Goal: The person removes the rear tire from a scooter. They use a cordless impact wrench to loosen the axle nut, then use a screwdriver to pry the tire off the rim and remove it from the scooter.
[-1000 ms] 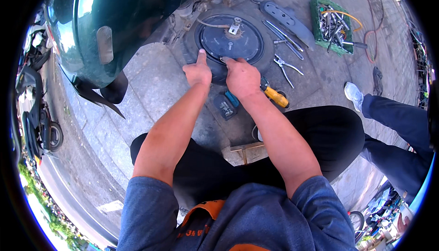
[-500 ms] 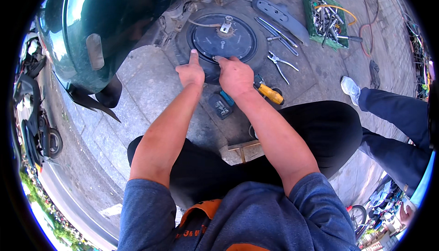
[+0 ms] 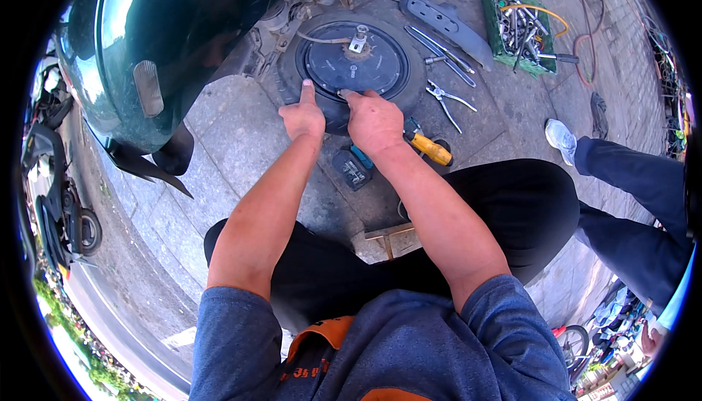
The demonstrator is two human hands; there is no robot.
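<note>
A scooter wheel lies flat on the paving, its black tire surrounding a dark hub disc. From the middle of the disc stands a metal axle with a cable running off to the left. My left hand grips the near side of the tire, thumb stretched over its inner edge and the other fingers curled. Just right of it, my right hand is closed at the same inner edge. A small pale tip shows at its thumb; what it holds is mostly hidden.
Right of the wheel lie pliers, long metal levers and a grey plastic cover. A green crate holds sockets and tools. A yellow-handled tool sits near my right wrist. Green bodywork looms left; a person's leg is at right.
</note>
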